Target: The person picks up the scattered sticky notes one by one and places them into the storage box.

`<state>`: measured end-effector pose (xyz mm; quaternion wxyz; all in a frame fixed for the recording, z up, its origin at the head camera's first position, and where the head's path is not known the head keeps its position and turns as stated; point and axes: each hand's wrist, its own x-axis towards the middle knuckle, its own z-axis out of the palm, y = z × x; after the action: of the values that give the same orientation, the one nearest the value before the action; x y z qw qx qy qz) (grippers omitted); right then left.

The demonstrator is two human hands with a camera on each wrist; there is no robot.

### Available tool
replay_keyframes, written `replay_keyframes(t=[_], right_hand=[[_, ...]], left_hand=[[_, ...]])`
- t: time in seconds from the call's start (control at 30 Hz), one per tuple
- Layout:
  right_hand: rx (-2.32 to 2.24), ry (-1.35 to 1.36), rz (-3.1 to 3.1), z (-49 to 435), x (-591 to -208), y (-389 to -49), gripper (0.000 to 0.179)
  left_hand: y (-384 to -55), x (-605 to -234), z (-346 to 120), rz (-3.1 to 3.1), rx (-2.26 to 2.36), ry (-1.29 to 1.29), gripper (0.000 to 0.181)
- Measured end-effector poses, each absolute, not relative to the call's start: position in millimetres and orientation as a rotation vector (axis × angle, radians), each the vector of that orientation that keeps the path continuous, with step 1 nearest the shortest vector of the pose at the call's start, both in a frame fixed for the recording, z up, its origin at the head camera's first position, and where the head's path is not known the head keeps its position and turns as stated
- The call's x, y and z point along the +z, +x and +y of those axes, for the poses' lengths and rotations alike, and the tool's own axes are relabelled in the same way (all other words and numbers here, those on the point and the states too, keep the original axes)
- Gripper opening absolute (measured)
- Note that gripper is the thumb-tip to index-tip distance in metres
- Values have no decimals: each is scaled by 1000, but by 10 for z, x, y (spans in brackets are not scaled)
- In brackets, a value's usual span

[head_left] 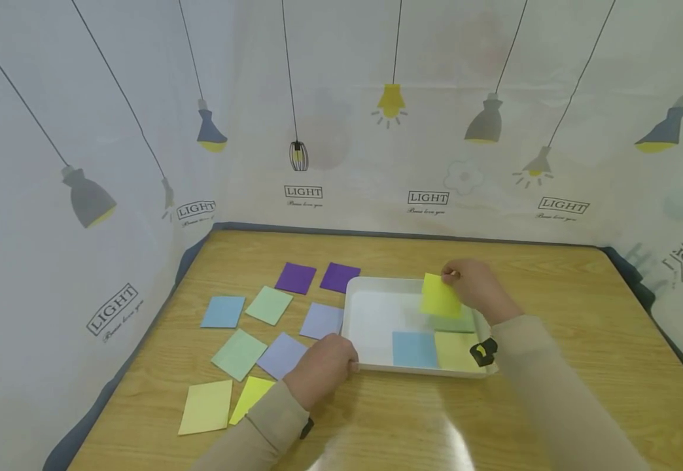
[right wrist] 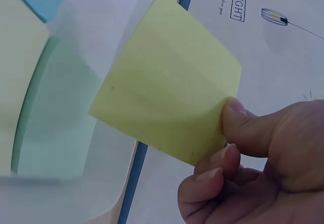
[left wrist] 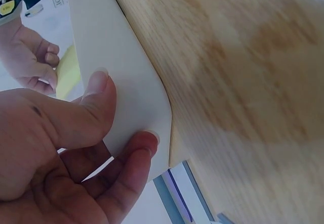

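Between thumb and fingers my right hand (head_left: 475,286) pinches one corner of a bright yellow sticky note (right wrist: 172,77), holding it up over the right part of a white tray (head_left: 371,307). Inside the tray lie a blue sticky note (head_left: 415,349), a pale yellow sticky note (head_left: 455,351) and a green sticky note (head_left: 462,320), partly covered in the head view by the raised one. At the tray's near left corner, my left hand (head_left: 324,367) grips the wall, thumb and fingertips (left wrist: 147,142) against it.
Left of the tray, on the wooden table (head_left: 400,418), several sticky notes lie spread out: purple (head_left: 296,278), blue (head_left: 222,311), green (head_left: 239,354), lavender (head_left: 282,355), pale yellow (head_left: 205,407) and bright yellow (head_left: 250,398). A lamp-printed curtain (head_left: 353,150) surrounds the table's back and sides.
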<state>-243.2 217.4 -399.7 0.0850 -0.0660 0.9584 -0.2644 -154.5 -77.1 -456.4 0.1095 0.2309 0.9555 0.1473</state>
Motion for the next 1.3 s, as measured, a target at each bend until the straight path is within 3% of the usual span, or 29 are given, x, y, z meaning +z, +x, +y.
replay_keyframes(t=[0.4, 1.3], right_hand=[[-827, -218, 2797, 1851, -4190, -2520, 22], [-779, -81, 2721, 1647, -4463, -2601, 21]], left_hand=[[-1523, -4551, -774, 2830, 465, 759, 5], [-1533, -4519, -785, 2816, 456, 732, 6]])
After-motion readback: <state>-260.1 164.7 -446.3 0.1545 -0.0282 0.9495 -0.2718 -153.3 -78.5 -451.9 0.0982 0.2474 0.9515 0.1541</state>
